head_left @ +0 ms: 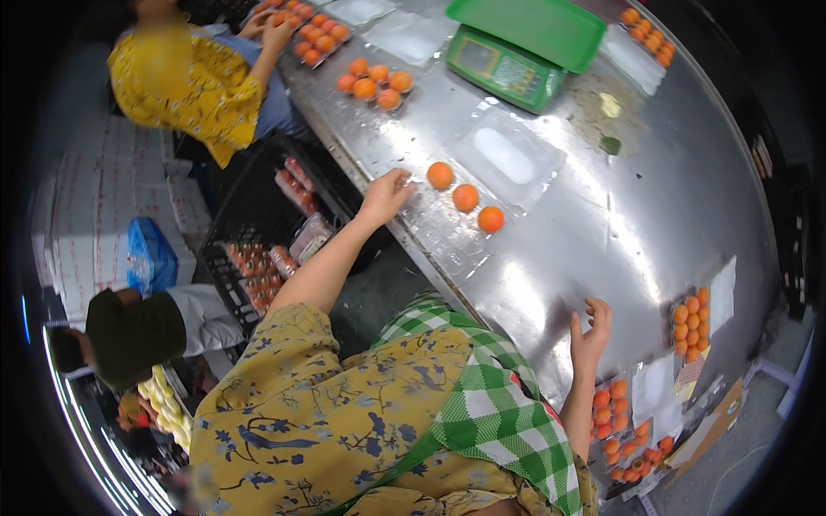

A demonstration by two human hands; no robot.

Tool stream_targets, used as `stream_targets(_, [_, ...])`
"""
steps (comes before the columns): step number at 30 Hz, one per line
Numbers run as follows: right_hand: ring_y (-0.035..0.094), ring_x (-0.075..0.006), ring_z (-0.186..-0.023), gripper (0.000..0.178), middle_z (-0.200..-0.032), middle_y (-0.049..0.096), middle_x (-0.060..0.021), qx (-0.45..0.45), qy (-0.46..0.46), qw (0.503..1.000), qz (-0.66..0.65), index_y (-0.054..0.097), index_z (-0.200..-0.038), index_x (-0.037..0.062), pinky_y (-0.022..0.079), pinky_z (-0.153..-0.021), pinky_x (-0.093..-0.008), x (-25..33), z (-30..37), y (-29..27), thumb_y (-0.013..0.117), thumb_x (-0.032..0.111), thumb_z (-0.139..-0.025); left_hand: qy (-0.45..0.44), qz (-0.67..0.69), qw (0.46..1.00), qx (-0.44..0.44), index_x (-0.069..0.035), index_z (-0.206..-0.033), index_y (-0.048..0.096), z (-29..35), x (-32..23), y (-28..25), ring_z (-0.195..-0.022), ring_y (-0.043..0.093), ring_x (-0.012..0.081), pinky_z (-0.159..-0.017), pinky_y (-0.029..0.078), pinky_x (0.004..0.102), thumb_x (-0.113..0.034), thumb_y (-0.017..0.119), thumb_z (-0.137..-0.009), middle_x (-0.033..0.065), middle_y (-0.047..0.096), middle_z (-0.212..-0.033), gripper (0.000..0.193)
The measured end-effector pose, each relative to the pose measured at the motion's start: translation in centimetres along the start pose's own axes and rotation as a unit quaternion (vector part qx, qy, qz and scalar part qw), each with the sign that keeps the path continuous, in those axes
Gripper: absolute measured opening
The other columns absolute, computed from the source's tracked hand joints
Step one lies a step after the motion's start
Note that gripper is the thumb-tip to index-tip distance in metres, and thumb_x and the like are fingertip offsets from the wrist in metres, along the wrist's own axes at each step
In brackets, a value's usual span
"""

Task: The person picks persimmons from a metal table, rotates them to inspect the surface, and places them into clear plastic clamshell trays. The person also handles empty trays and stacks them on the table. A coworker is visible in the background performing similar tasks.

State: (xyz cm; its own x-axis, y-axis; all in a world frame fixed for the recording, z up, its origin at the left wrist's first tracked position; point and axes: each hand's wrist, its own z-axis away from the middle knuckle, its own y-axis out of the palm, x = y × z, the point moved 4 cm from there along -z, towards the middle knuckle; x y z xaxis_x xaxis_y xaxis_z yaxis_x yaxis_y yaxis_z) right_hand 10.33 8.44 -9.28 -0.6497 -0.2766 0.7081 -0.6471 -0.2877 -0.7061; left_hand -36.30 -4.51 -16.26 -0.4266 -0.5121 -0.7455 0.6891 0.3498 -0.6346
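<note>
A clear plastic tray (pixel 439 234) lies on the metal table near its edge, in front of me. Three round orange fruits (pixel 465 198) sit in a slanting row along it. Beyond the row, a clear flat lid (pixel 542 176) with a white oval patch spreads out. My left hand (pixel 387 198) is at the tray's near left corner, its fingers curled in against the plastic rim. To the right, my right hand (pixel 590 334) hovers over the table with fingers apart and nothing in them.
A green scale (pixel 508 69) stands at the back. Filled fruit packs (pixel 376 83) lie at far left, more packs (pixel 691 323) at right. A black crate (pixel 249 215) with packed fruit stands below the left edge. A co-worker in yellow (pixel 185 77) handles fruit at far left.
</note>
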Motion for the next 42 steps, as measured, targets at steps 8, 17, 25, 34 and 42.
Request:
stream_targets(8, [0.057, -0.0199, -0.088, 0.035, -0.114, 0.058, -0.0085, 0.027, 0.032, 0.999, 0.003, 0.061, -0.112, 0.0056, 0.045, -0.074, -0.0329, -0.9, 0.2, 0.3, 0.066, 0.001, -0.077, -0.039, 0.098, 0.899, -0.424, -0.005, -0.101, 0.068, 6.1, 6.8, -13.9, -0.071, 0.063, 0.0145, -0.066, 0.050, 0.0279, -0.010, 0.063, -0.087, 0.0056, 0.066, -0.080, 0.015])
stream_targets(17, [0.057, -0.0199, -0.088, 0.033, -0.112, 0.058, -0.0089, 0.071, -0.003, 0.997, 0.014, 0.061, -0.109, 0.0047, 0.046, -0.075, -0.0327, 3.5, -2.2, 3.4, 0.065, -0.002, -0.077, -0.248, -0.246, 0.920, -0.181, -0.008, -0.112, 0.067, 11.9, 25.1, -14.1, -0.097, 0.066, 0.0315, -0.087, 0.051, 0.0383, -0.010, 0.064, -0.077, 0.0186, 0.067, -0.105, 0.035])
stream_targets(25, [0.059, -0.0195, -0.086, 0.030, -0.111, 0.059, -0.0089, 0.080, 0.010, 0.996, 0.043, 0.062, -0.107, 0.0051, 0.048, -0.072, -0.0319, 5.5, -2.5, 5.0, 0.065, -0.001, -0.078, -0.318, -0.231, 0.917, 0.072, -0.009, -0.127, 0.056, 8.8, 31.6, -12.5, -0.117, 0.055, 0.0359, -0.100, 0.044, 0.0412, -0.011, 0.058, -0.078, 0.0237, 0.055, -0.127, 0.050])
stream_targets(34, [0.059, -0.0183, -0.087, 0.028, -0.109, 0.060, -0.0073, 0.102, 0.014, 0.994, 0.035, 0.062, -0.107, 0.0046, 0.047, -0.072, -0.0311, 7.5, -3.5, 7.0, 0.065, 0.000, -0.079, -0.276, -0.300, 0.913, -0.032, -0.009, -0.111, 0.062, 9.5, 31.5, -17.2, -0.105, 0.060, 0.0371, -0.093, 0.049, 0.0434, -0.010, 0.061, -0.077, 0.0196, 0.059, -0.114, 0.035])
stream_targets(42, [0.059, -0.0184, -0.089, 0.028, -0.110, 0.060, -0.0075, 0.139, 0.018, 0.990, 0.026, 0.062, -0.108, 0.0041, 0.046, -0.074, -0.0304, 8.1, -4.1, 8.8, 0.063, -0.001, -0.080, -0.496, -0.228, 0.822, -0.163, -0.006, -0.109, 0.054, 18.8, 27.5, -17.8, -0.102, 0.063, 0.0380, -0.087, 0.051, 0.0454, -0.036, 0.071, -0.074, 0.0208, 0.065, -0.110, 0.050])
